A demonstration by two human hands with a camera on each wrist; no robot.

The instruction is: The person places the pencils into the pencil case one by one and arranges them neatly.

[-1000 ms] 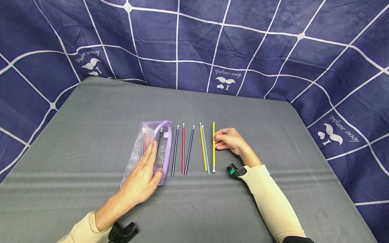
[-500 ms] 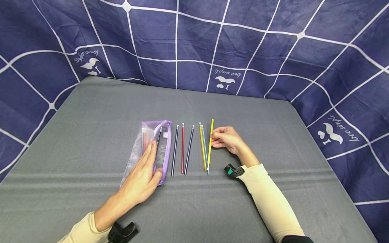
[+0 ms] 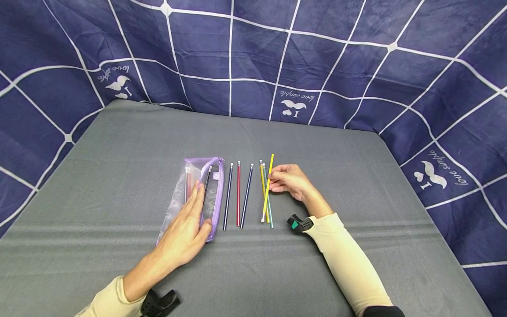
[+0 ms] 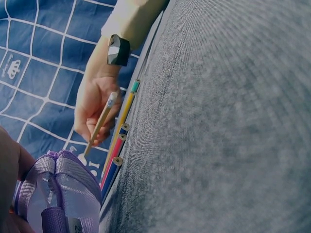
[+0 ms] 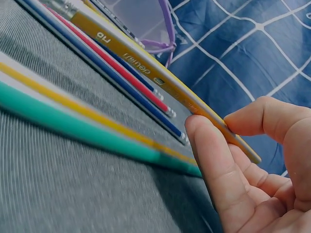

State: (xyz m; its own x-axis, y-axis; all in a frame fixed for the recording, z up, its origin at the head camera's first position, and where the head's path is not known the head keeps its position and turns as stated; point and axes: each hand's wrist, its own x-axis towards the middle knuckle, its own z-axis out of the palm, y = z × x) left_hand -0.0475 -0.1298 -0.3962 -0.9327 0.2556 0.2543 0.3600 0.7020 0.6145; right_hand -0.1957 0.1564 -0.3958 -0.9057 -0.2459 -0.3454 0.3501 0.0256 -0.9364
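My right hand (image 3: 291, 181) pinches a yellow pencil (image 3: 267, 189) between thumb and fingers. In the right wrist view the yellow pencil (image 5: 141, 70) is raised off the cloth, its eraser end away from the fingers. It overlaps an orange-yellow pencil (image 3: 263, 185) and a teal pencil (image 3: 270, 211) lying beneath. My left hand (image 3: 184, 231) rests with straight fingers on a see-through pencil case (image 3: 217, 207) with purple edging, whose mouth gapes in the left wrist view. Inside the case show a black pencil (image 3: 208, 174) and a reddish one (image 3: 189, 180), partly hidden by the hand.
Between the case and the right hand lie a dark blue pencil (image 3: 228, 198), a red pencil (image 3: 238, 198) and another dark blue pencil (image 3: 247, 196), roughly parallel. They lie on a grey cloth surface (image 3: 317, 273). A blue checked cloth (image 3: 253, 53) hangs behind and at both sides.
My right hand has lifted the yellow pencil and carried it left, over the orange-yellow and teal pencils, tilting its eraser end leftward. The left hand and the case have stayed put.
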